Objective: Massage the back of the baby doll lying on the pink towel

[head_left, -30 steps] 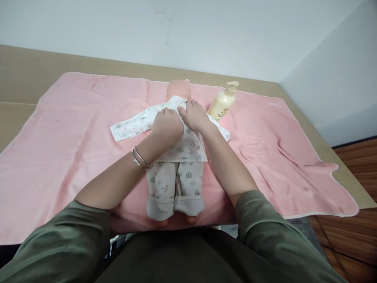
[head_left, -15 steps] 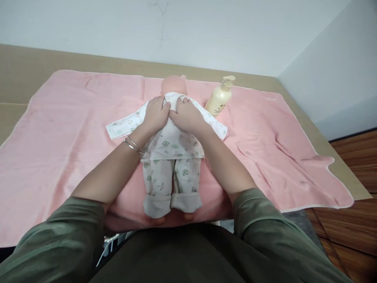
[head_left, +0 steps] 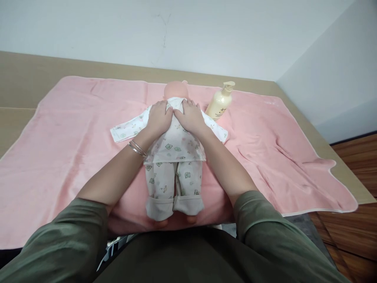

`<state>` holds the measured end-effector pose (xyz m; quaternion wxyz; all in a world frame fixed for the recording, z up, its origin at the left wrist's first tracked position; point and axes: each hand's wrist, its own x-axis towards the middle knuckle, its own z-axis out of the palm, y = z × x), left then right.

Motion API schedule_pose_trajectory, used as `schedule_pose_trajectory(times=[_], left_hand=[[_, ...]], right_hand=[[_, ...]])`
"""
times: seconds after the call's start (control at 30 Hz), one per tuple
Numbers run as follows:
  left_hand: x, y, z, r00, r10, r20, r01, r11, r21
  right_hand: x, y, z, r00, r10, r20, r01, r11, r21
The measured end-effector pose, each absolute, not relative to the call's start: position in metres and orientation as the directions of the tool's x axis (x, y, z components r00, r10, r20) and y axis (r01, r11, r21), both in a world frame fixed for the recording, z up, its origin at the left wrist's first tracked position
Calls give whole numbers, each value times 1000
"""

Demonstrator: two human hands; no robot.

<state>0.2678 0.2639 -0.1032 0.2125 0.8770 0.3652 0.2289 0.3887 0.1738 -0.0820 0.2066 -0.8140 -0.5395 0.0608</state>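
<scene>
A baby doll [head_left: 176, 89] lies on a pink towel [head_left: 73, 129], head away from me, dressed in a white printed top [head_left: 176, 143] and matching trousers [head_left: 173, 184]. My left hand [head_left: 158, 118] rests flat on the doll's chest at the left of the top's front. Beside it, my right hand [head_left: 191, 116] lies flat on the right of the chest. The fingers of both hands point towards the collar, spread on the cloth and holding nothing. Two bangles [head_left: 137, 148] circle my left wrist.
A cream pump bottle [head_left: 219, 104] stands on the towel just right of the doll's head. The towel covers a tan table [head_left: 17, 78] set against a white wall. The table's right edge drops to a wooden floor [head_left: 353, 239].
Both hands went from bunched at the top's collar to lying flat and spread on the doll's chest. The top's front now lies smoother.
</scene>
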Motion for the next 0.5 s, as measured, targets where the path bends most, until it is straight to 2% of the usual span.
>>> schedule_pose_trajectory(times=[0.3, 0.43, 0.5], left_hand=[[255, 228, -87, 778, 593, 207, 495, -782, 379], [253, 254, -76, 783, 610, 117, 498, -729, 469], [255, 270, -80, 756, 640, 134, 481, -684, 548]], right_hand=[[382, 167, -65, 417, 906, 69, 862, -370, -347], [349, 151, -57, 374, 926, 58, 910, -354, -214], [328, 144, -58, 360, 931, 61, 925, -347, -155]])
